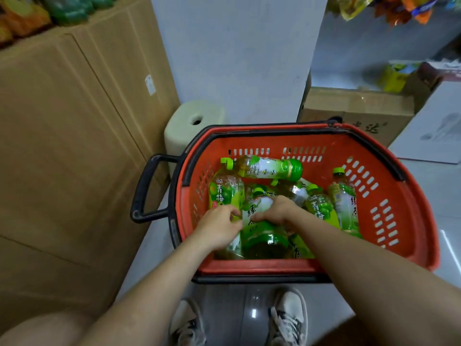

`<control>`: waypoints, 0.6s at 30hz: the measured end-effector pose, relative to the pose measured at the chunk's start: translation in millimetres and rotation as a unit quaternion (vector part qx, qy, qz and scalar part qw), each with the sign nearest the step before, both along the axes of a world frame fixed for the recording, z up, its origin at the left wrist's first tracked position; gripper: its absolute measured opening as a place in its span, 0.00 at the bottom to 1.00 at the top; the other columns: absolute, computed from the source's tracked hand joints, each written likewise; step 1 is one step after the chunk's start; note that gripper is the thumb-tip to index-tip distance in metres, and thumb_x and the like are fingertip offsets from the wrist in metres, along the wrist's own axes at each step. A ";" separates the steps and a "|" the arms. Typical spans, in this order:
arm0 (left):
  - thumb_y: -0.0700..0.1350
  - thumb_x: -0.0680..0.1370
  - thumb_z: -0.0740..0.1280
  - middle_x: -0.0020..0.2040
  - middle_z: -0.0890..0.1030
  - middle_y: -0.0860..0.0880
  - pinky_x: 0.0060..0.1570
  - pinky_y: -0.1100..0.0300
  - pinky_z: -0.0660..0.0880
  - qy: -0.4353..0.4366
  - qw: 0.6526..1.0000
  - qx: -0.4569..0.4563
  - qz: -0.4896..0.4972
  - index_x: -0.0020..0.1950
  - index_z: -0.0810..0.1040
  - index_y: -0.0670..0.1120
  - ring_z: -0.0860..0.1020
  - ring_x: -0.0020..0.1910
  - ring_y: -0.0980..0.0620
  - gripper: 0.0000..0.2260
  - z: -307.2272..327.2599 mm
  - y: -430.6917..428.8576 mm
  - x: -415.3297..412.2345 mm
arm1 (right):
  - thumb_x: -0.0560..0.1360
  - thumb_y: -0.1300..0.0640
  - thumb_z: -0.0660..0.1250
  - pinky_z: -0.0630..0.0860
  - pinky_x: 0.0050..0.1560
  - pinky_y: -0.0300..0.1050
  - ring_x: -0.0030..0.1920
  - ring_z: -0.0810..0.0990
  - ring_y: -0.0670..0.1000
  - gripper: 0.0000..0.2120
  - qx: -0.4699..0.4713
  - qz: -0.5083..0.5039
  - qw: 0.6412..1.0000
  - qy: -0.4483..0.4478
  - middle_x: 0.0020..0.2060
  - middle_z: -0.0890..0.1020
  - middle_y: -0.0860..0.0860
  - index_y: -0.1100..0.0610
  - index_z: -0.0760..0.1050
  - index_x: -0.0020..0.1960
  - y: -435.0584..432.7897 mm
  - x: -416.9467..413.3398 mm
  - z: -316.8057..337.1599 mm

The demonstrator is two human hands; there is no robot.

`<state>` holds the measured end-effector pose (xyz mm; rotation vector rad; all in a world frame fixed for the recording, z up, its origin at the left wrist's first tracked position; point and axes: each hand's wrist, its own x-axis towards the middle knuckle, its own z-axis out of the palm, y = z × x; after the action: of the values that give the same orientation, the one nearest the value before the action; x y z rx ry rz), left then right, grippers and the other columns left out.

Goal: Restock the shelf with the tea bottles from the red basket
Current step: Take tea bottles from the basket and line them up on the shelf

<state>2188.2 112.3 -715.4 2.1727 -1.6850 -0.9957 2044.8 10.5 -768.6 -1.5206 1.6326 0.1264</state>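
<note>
Both hands in red basket (411,236) on floor. Left hand (219,231) and right hand (277,211) each curl a clenched grip round one upright tea bottle (264,236); other bottles crowd close.

Both hands are reaching into the red basket (404,248) on the floor: the left hand (219,229) and right hand (277,211) are closing around one green tea bottle (264,233) lying among several others.
</note>
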 end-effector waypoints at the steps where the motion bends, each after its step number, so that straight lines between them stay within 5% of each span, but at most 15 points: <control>1: 0.51 0.79 0.62 0.57 0.79 0.51 0.57 0.54 0.74 0.003 1.000 -0.005 0.006 0.64 0.75 0.47 0.78 0.50 0.51 0.16 -0.5 -0.3 -0.2 | 0.63 0.43 0.78 0.77 0.34 0.47 0.44 0.79 0.56 0.36 0.030 -0.025 0.999 -0.035 0.52 0.78 0.57 0.63 0.69 0.60 0.6 -1.3 3.2; 4: 0.64 0.76 0.59 0.65 0.76 0.47 0.63 0.51 0.71 0.034 0.997 0.000 0.066 0.70 0.69 0.46 0.75 0.62 0.48 0.29 -7.6 -5.2 3.5 | 0.62 0.46 0.79 0.78 0.31 0.47 0.42 0.81 0.56 0.35 0.060 -0.014 0.991 -0.120 0.49 0.79 0.56 0.61 0.69 0.59 1.5 -6.8 22.3; 7: 0.73 0.62 0.66 0.64 0.78 0.52 0.63 0.49 0.72 0.228 0.962 -0.012 0.152 0.71 0.64 0.51 0.76 0.62 0.50 0.44 -4.5 -6.4 2.3 | 0.62 0.52 0.80 0.78 0.34 0.47 0.49 0.81 0.58 0.39 0.035 0.043 0.973 -0.225 0.53 0.78 0.56 0.55 0.64 0.66 -4.0 -10.3 58.8; 9: 0.64 0.61 0.76 0.56 0.82 0.54 0.56 0.54 0.77 0.334 0.914 -0.086 0.215 0.66 0.71 0.52 0.81 0.54 0.54 0.37 7.5 -7.3 2.3 | 0.61 0.56 0.80 0.79 0.43 0.53 0.53 0.82 0.61 0.38 0.037 0.046 0.939 -0.340 0.54 0.80 0.59 0.52 0.67 0.66 -10.9 -11.0 80.2; 13: 0.46 0.65 0.79 0.44 0.86 0.50 0.44 0.57 0.81 0.363 0.855 -0.216 0.302 0.52 0.81 0.47 0.84 0.44 0.53 0.18 49.1 -7.2 17.3 | 0.73 0.57 0.68 0.76 0.60 0.55 0.60 0.80 0.54 0.23 0.110 0.022 0.833 -0.541 0.59 0.81 0.55 0.55 0.72 0.68 -31.1 -7.4 100.0; 15: 0.43 0.67 0.77 0.43 0.86 0.47 0.42 0.57 0.81 0.403 0.821 -0.234 0.330 0.50 0.82 0.44 0.85 0.43 0.49 0.14 60.9 -5.1 27.4 | 0.74 0.54 0.68 0.74 0.63 0.54 0.63 0.77 0.54 0.21 0.031 0.012 0.889 -0.457 0.62 0.79 0.56 0.54 0.73 0.66 -44.4 6.0 89.7; 17: 0.44 0.66 0.77 0.44 0.86 0.46 0.41 0.57 0.81 0.411 0.807 -0.244 0.346 0.51 0.82 0.44 0.85 0.42 0.48 0.15 64.9 -2.5 37.7 | 0.73 0.52 0.71 0.69 0.66 0.49 0.66 0.73 0.55 0.28 -0.143 0.084 0.965 -0.201 0.67 0.74 0.57 0.54 0.67 0.70 -59.5 21.0 69.5; 18: 0.44 0.66 0.77 0.44 0.86 0.47 0.42 0.56 0.80 0.405 0.808 -0.251 0.346 0.51 0.81 0.45 0.85 0.43 0.48 0.16 65.3 -0.8 42.1 | 0.72 0.51 0.72 0.66 0.68 0.49 0.68 0.70 0.56 0.33 -0.199 0.146 0.966 -0.080 0.69 0.71 0.57 0.55 0.63 0.73 -64.8 28.3 57.8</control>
<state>2230.3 111.6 -650.1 1.4497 -0.5715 -0.8989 2073.0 -54.3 -710.8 -2.0176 1.3492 -0.1726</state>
